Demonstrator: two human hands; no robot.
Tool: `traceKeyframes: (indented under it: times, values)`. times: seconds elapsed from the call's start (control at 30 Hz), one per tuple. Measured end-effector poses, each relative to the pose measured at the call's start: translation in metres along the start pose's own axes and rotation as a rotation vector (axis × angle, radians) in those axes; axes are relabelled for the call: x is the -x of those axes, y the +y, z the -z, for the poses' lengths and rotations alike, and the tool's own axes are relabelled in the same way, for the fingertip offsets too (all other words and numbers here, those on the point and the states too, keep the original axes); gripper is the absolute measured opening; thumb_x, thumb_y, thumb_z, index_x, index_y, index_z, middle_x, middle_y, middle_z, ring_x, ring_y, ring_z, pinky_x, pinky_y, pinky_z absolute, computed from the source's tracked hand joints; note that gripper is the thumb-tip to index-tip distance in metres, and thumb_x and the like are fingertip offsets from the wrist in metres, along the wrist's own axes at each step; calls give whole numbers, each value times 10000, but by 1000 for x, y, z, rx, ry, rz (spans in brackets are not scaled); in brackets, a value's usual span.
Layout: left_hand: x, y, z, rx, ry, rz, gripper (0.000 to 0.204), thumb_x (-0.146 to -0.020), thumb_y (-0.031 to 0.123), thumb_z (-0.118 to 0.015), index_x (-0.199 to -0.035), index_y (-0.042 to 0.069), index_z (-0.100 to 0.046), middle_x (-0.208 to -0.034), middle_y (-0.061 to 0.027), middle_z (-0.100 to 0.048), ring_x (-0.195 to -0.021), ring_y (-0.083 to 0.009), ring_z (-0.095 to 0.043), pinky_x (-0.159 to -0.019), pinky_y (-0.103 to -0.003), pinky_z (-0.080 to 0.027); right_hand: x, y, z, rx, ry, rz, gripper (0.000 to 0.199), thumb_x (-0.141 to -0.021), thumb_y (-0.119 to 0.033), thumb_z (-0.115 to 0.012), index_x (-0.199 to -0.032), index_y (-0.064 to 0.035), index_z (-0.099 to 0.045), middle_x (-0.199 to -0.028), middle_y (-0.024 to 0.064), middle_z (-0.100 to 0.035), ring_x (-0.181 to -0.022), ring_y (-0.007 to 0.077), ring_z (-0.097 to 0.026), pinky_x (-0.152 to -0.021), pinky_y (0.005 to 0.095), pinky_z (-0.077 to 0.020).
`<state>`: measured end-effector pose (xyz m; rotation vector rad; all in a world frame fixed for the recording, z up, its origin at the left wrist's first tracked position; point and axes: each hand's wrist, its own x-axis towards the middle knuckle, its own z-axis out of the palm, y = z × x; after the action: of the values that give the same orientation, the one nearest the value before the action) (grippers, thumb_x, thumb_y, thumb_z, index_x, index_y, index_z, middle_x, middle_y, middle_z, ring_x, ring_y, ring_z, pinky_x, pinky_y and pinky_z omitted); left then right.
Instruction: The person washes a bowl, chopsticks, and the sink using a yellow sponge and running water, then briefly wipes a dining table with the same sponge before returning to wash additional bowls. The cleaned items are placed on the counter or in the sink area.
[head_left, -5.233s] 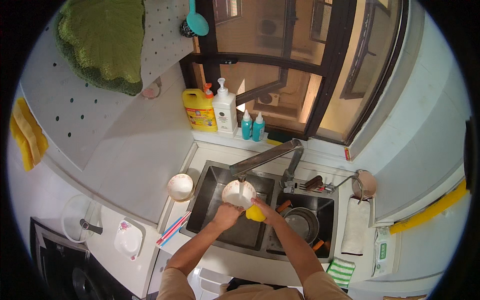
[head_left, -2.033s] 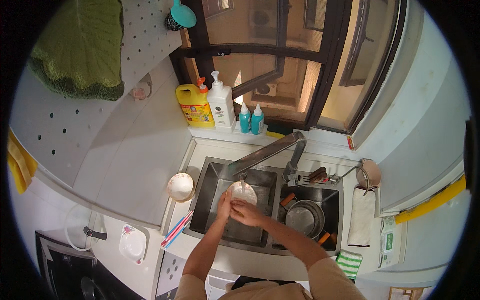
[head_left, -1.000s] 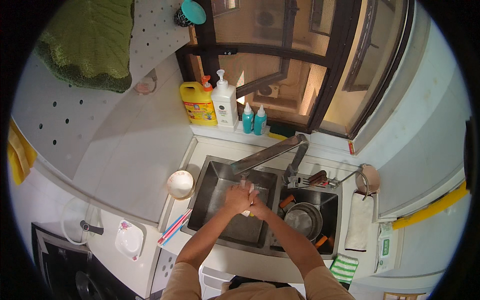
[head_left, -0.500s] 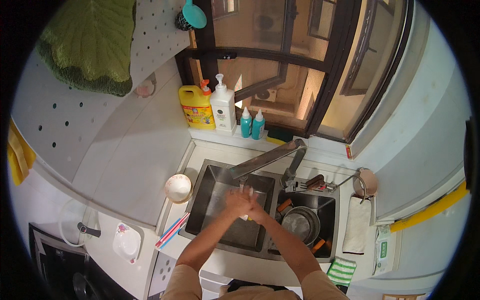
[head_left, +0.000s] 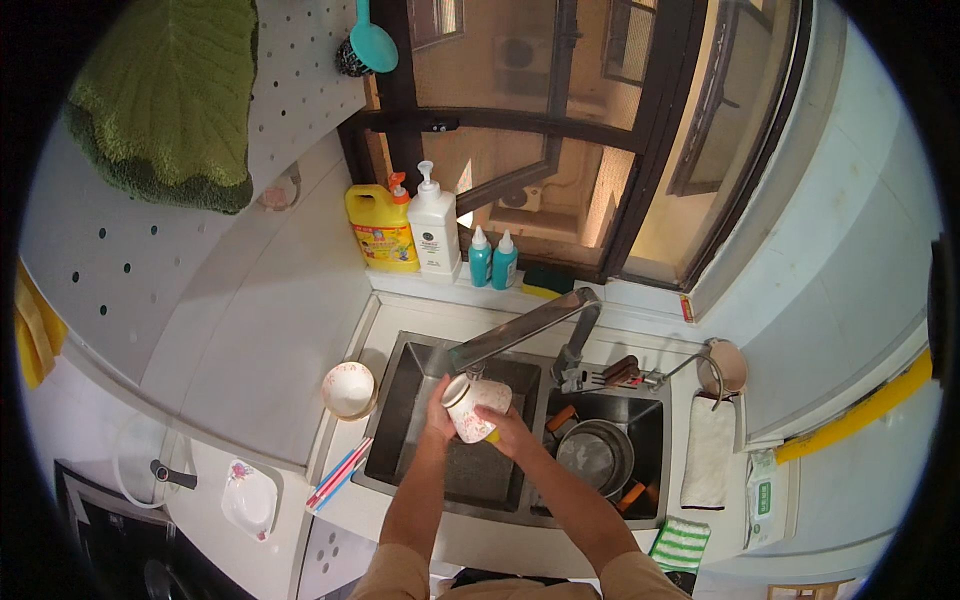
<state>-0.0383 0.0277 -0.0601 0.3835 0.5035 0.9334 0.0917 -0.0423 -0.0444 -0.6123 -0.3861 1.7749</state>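
Note:
Both of my hands are over the left basin of the steel sink (head_left: 405, 345), below the faucet (head_left: 525, 328). Between them is a tilted white bowl (head_left: 488, 397) with a pink floral pattern, its round edge toward my left hand. I cannot tell whether a second bowl is pressed against it. My left hand (head_left: 437, 412) grips its left side. My right hand (head_left: 508, 430) closes on its lower right, and a small yellow thing (head_left: 492, 437) shows beside those fingers. Another patterned bowl (head_left: 349, 390) stands on the counter left of the sink.
The right basin holds a metal pot (head_left: 595, 457) with orange handles. Chopsticks (head_left: 340, 473) and a floral dish (head_left: 249, 498) lie to the left. Bottles (head_left: 433, 235) line the windowsill beside a sponge (head_left: 548, 281). A white cloth (head_left: 709, 450) and a green-striped cloth (head_left: 681, 545) lie right.
My hands were together and blurred over the left basin. Now they are apart, with the patterned bowl raised between them. The whole view has shifted slightly.

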Motion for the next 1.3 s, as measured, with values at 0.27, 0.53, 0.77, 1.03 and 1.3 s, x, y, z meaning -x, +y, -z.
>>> traceKeyframes:
  times: [0.27, 0.53, 0.77, 1.03, 1.3]
  values:
    - [10, -65, -39, -1188, 518, -732, 442, -899, 335, -420, -1126, -40, -479, -985, -229, -573, -935, -333, -551, -811, -376, -405, -15, 7, 33, -279, 341, 144, 348, -795, -89, -629, -1111, -72, -485, -1028, 52, -553, -929, 214, -568, -766, 338, -476]
    - [-15, 4, 24, -371, -30, 207, 418, -843, 307, -532, -1111, -13, -513, -1058, -120, -582, -949, -174, -573, -816, -301, -451, 15, 8, 17, -248, 235, -83, 340, -808, -107, -610, -1119, -69, -478, -1050, 66, -564, -962, 203, -568, -822, 347, -477]
    - [2, 42, -19, -451, -377, 263, 415, -824, 207, -588, -1167, -2, -481, -1112, -90, -556, -1020, -192, -544, -881, -327, -433, 21, -10, 19, -89, 103, -172, 385, -807, -161, -618, -1141, -44, -467, -1094, 85, -556, -986, 205, -565, -844, 348, -476]
    - [-8, 17, -12, -741, 128, 77, 353, -864, 249, -514, -1110, -4, -517, -1030, -81, -579, -898, -164, -558, -785, -301, -443, 10, -11, 22, 449, -34, 82, 437, -789, -167, -651, -1154, -33, -451, -1117, 85, -534, -982, 225, -551, -798, 347, -471]
    - [28, -8, -33, -858, 279, -183, 656, -807, 427, -562, -1277, 19, -352, -1242, -151, -414, -1100, -233, -434, -916, -321, -342, -13, -11, -3, 1341, -64, 163, 319, -747, -178, -621, -1028, -33, -574, -906, 136, -613, -872, 270, -583, -747, 351, -441]
